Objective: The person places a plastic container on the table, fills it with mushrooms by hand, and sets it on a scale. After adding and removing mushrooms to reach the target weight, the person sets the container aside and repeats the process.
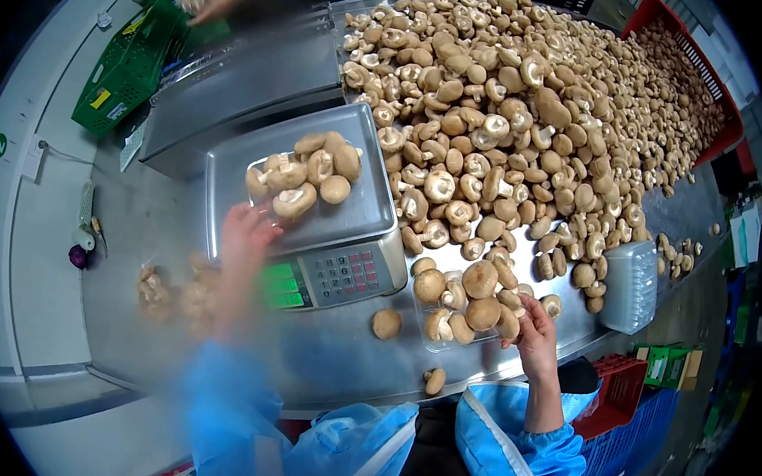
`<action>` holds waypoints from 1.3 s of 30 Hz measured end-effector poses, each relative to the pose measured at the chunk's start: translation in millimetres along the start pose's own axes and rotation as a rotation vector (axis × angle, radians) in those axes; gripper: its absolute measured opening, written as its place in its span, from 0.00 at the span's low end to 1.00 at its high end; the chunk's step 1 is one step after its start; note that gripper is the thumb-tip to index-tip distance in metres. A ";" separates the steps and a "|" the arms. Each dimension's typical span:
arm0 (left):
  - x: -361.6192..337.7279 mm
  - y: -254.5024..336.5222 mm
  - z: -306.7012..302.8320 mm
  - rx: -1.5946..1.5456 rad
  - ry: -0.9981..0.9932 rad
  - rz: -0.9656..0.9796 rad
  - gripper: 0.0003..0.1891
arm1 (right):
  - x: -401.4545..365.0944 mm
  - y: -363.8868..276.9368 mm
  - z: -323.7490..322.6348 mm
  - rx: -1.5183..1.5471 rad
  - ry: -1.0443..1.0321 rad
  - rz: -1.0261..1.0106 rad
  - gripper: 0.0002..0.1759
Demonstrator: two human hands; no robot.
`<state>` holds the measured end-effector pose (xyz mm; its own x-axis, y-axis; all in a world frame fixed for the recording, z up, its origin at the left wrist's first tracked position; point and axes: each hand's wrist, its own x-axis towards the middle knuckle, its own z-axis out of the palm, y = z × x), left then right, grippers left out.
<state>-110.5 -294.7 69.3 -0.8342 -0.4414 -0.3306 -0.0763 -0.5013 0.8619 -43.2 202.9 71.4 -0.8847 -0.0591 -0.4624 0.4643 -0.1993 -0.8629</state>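
Observation:
On the scale's metal pan [228, 176] sits a clear tray heaped with shiitake mushrooms [320, 169]. My left hand [251, 230], smeared by motion, reaches over the pan's near edge, fingertips right by that tray's near side. In front of the big pile, a second clear plastic tray [462, 339] holds several mushrooms [480, 296]. My right hand [534, 339] has its thumb and fingers closed at this tray's right edge, against the mushrooms there. Loose single mushrooms lie nearby, one [386, 323] left of the tray and another [434, 381] at the table's front edge.
A large heap of mushrooms [528, 116] spreads from a tipped red crate [729, 111]. Stacked clear trays [631, 288] stand at right. The scale's keypad and lit display [282, 284] face me. Packed mushrooms [153, 289] sit left. Another person's hand [212, 8] works by green crates [125, 74].

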 end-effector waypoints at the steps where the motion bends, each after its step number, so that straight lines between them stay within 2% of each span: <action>1: 1.5 4.8 2.2 0.005 -0.010 0.019 0.02 | 2.6 -2.3 2.3 -0.013 -0.015 -0.006 0.17; 7: 27.9 56.1 18.0 0.037 -0.064 0.114 0.05 | 25.4 -22.6 26.9 -0.079 -0.068 -0.019 0.18; 12: 81.2 81.3 11.7 0.013 -0.039 0.171 0.07 | 57.4 -37.9 69.7 -0.073 -0.120 -0.033 0.19; 16: 133.1 92.8 -0.6 -0.077 0.016 0.094 0.17 | 79.7 -45.5 106.4 -0.191 -0.141 -0.076 0.18; 18: 147.1 96.6 0.3 -0.137 -0.006 0.051 0.25 | 85.8 -52.2 130.4 -0.156 -0.156 -0.069 0.19; 21: 171.9 92.5 -12.4 -0.303 0.033 0.042 0.24 | 103.8 -46.5 156.8 -0.164 -0.212 -0.063 0.18; 24: 142.4 81.6 5.1 -0.294 0.148 0.107 0.21 | 118.8 -34.0 188.2 -0.069 -0.219 -0.047 0.19; 26: 116.8 71.0 1.1 -0.139 0.204 0.155 0.16 | 125.6 -31.8 207.8 -0.086 -0.240 -0.088 0.20; 28: 78.1 62.0 9.9 0.052 0.225 0.251 0.12 | 123.1 -45.1 223.4 -0.288 -0.260 -0.181 0.21; 31: 58.6 50.7 -4.4 0.131 0.234 0.295 0.13 | 126.4 -46.1 233.9 -0.485 -0.285 -0.266 0.23; 33: 50.0 48.9 -9.0 0.185 0.215 0.348 0.14 | 121.5 -43.4 233.2 -0.691 -0.253 -0.402 0.24; 35: 44.0 49.0 -11.2 0.245 0.181 0.397 0.16 | 111.2 -41.2 219.8 -0.741 -0.186 -0.618 0.25; 37: 38.6 53.6 -8.0 0.312 0.130 0.441 0.17 | 95.6 -35.1 193.5 -0.753 -0.145 -0.721 0.24; 38: 35.2 55.1 -3.8 0.361 0.094 0.476 0.17 | 85.6 -28.5 173.9 -0.744 -0.136 -0.712 0.23; 39: 32.1 56.3 3.1 0.412 0.056 0.507 0.17 | 76.3 -19.0 151.8 -0.731 -0.150 -0.568 0.21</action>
<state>-143.3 -334.8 108.4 -0.7927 -0.5921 0.1453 0.1065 0.1002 0.9893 -125.8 53.8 83.4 -0.9594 -0.2769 0.0543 -0.1728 0.4241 -0.8890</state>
